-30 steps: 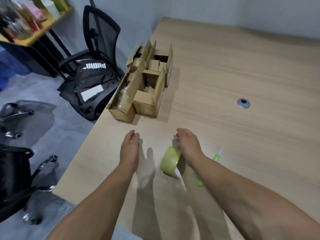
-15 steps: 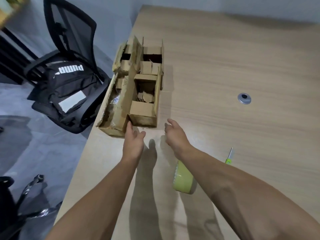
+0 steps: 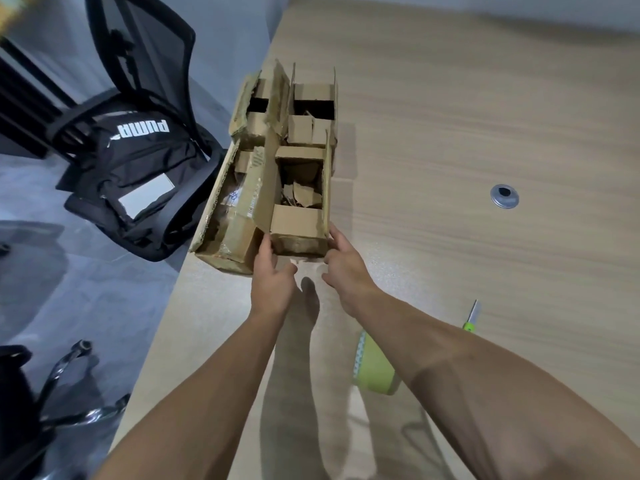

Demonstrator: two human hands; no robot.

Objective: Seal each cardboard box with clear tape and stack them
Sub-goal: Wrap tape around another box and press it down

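several open boxes (image 3: pixel 242 209) are grouped at the left edge of the desk (image 3: pixel 450 116); the nearest box (image 3: pixel 299 221) is pressed between left hand (image 3: pixel 273 282) and right hand (image 3: pixel 346 271), both held flat. a tape roll (image 3: pixel 375 368) is seen nearer.

An office: a long wood-grain desk (image 3: pixel 450 116) with a metal cable grommet (image 3: pixel 504 196) at right, a black mesh chair (image 3: pixel 149 46) far left carrying a black sports bag (image 3: pixel 138 174), another chair's wheeled base (image 3: pixel 69 386) near left.
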